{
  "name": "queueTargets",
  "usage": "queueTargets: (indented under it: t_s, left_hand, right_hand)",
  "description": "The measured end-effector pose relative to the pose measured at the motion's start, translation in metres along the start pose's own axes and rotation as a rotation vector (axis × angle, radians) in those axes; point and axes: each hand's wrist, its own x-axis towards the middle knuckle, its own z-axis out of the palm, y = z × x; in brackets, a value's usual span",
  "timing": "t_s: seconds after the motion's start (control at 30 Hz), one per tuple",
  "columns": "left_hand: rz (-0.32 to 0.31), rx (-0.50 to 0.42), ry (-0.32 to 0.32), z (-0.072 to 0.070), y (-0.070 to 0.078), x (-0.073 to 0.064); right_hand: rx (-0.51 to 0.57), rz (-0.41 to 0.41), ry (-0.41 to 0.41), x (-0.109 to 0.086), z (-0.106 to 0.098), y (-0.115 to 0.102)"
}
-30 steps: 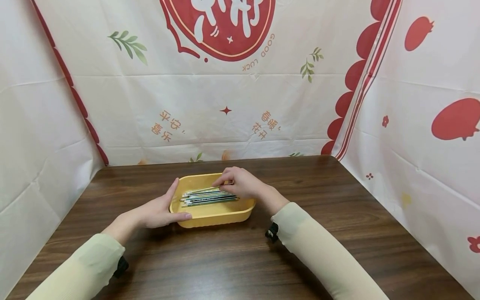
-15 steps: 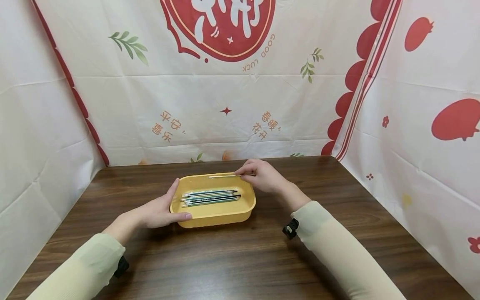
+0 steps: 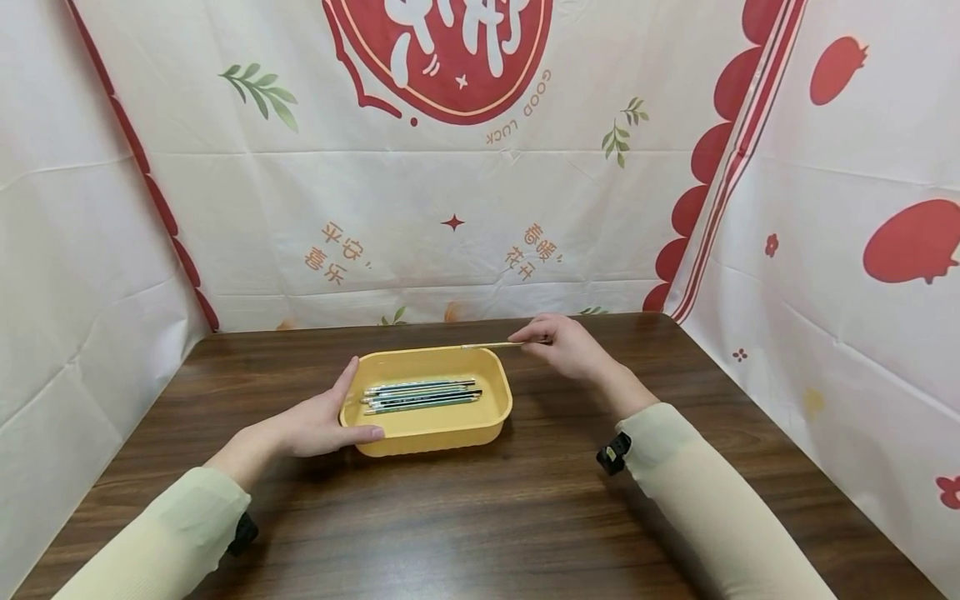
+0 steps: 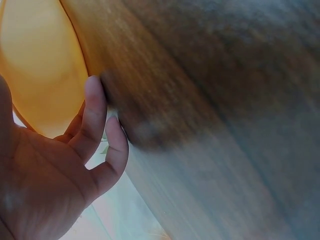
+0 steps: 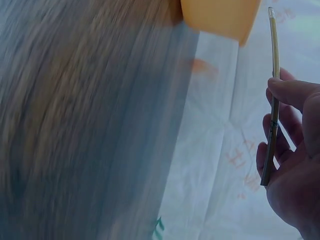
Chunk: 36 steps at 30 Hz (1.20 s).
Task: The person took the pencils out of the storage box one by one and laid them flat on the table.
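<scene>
GOOD LUCK [image 3: 520,111], 平安喜乐 [image 3: 334,252], 春暖花开 [image 3: 532,250], printed on white cloth [image 3: 405,183]

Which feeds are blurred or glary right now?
Head view: sharp overall, soft sheen on the near part of the table; left wrist view: dim, table grain hazy; right wrist view: table streaked as if by motion, while the held pencil is fairly crisp.

One tray [image 3: 429,439], one table [image 3: 420,525], several pencils [image 3: 422,398], exact count unclear.
</scene>
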Motion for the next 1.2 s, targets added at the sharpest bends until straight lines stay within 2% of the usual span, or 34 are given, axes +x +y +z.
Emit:
queueTargets:
  t_s: [0.1, 0.37, 0.57, 0.77, 1.2]
  left_hand:
    - [-0.002, -0.003, -0.002, 0.000, 0.000, 0.000]
    - [-0.008, -0.006, -0.006, -0.001, 0.000, -0.001]
    - [-0.010, -0.005, -0.007, -0.002, 0.000, 0.000]
    - [-0.018, -0.005, -0.012, -0.002, 0.001, 0.000]
    - [-0.014, -0.012, -0.013, -0.001, 0.000, 0.001]
  right_hand:
    - [0.008, 0.019, 0.018, -0.002, -0.005, 0.011]
    - [0.028, 0.135, 0.023, -0.004, -0.023, 0.040]
    - [0.033, 0.169, 0.022, -0.002, -0.033, 0.062]
    - [0.029, 0.199, 0.013, 0.000, -0.033, 0.080]
    - [0.030, 0.269, -0.055, 0.007, -0.022, 0.101]
